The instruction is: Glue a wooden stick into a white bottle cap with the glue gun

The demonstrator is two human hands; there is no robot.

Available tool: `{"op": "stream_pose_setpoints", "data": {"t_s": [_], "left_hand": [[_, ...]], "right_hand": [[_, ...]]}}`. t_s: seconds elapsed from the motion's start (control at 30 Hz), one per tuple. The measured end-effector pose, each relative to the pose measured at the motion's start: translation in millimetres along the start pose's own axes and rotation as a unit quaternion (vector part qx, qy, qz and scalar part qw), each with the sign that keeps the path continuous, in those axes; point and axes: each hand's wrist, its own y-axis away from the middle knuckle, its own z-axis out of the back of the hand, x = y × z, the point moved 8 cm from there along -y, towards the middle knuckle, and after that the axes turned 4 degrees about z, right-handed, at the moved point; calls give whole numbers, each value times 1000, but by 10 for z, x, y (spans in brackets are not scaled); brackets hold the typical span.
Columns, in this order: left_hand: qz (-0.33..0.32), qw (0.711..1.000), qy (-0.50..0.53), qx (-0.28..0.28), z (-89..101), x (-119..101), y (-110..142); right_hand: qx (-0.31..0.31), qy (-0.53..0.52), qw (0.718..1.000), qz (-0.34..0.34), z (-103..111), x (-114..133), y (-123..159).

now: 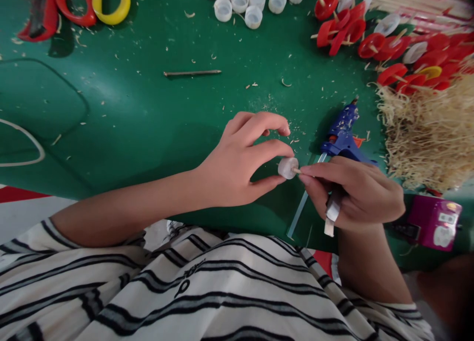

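Thumb and forefinger of my left hand (237, 163) pinch a whitish bottle cap (288, 168) by its rim, the other fingers spread above. A thin wooden stick (296, 171) meets the middle of the cap, its other end pinched between thumb and forefinger of my right hand (355, 188). Tucked against the right palm is a flat silvery piece (333, 205) whose kind I cannot make out. Just beyond that hand lies a blue glue gun (342, 128), partly hidden, with a clear glue stick (301, 210) sticking out of its back.
A nail (192, 73) lies on the green table (129, 104). White caps (240, 2) stand at the back. Red caps on sticks (392, 47) and a heap of pale fibres (425, 133) are at right, near a purple box (435, 222). Yellow-handled scissors (111, 17) lie back left.
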Motion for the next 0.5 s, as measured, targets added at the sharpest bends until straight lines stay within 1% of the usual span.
{"op": "stream_pose_setpoints", "data": {"t_s": [0.13, 0.3, 0.5], "left_hand": [[-40, 999, -3, -28, 32, -49, 6], [-13, 1000, -7, -4, 7, -26, -3], [-35, 999, 0, -28, 53, -65, 1]], "right_hand": [[-4, 6, 999, -32, -7, -19, 34], [18, -3, 1000, -22, -30, -5, 44], [8, -24, 1000, -8, 8, -18, 86]]}}
